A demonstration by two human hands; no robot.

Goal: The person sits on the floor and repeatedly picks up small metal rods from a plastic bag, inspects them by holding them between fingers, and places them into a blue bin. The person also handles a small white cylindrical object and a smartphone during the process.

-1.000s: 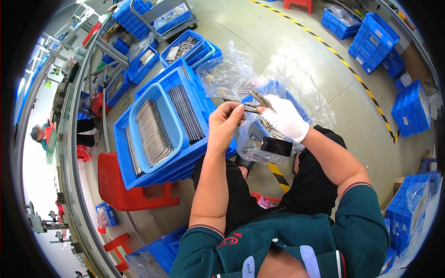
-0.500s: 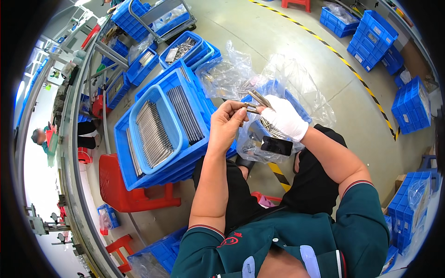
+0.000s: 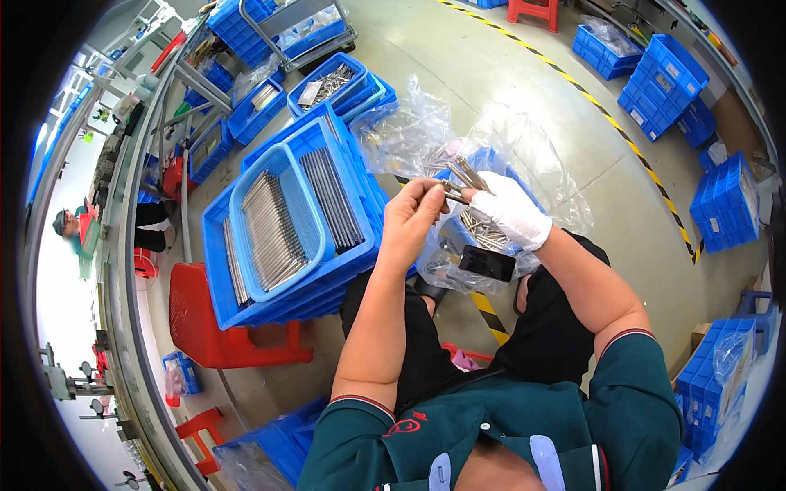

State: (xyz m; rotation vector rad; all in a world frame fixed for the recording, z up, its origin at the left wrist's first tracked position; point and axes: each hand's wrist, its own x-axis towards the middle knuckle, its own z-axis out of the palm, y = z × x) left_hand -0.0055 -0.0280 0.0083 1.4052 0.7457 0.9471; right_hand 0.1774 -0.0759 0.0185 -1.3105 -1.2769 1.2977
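Left hand (image 3: pixel 413 214): crate stack (image 3: pixel 348 276) blocks its left, plastic (image 3: pixel 405 131) crowds ahead. Right hand (image 3: pixel 512 211): phone (image 3: pixel 487 263) in the way on near side, then legs (image 3: pixel 555 315). Hardly any gap between hands. Open floor (image 3: pixel 643 245) right, past the plastic, to striped tape (image 3: pixel 634 149).

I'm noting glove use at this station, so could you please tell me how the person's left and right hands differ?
The left hand is bare, while the right hand wears a white glove. The right hand holds several metal rods as a bundle; the left hand pinches with thumb and fingers at the rods' ends. Both hands meet at the rods.
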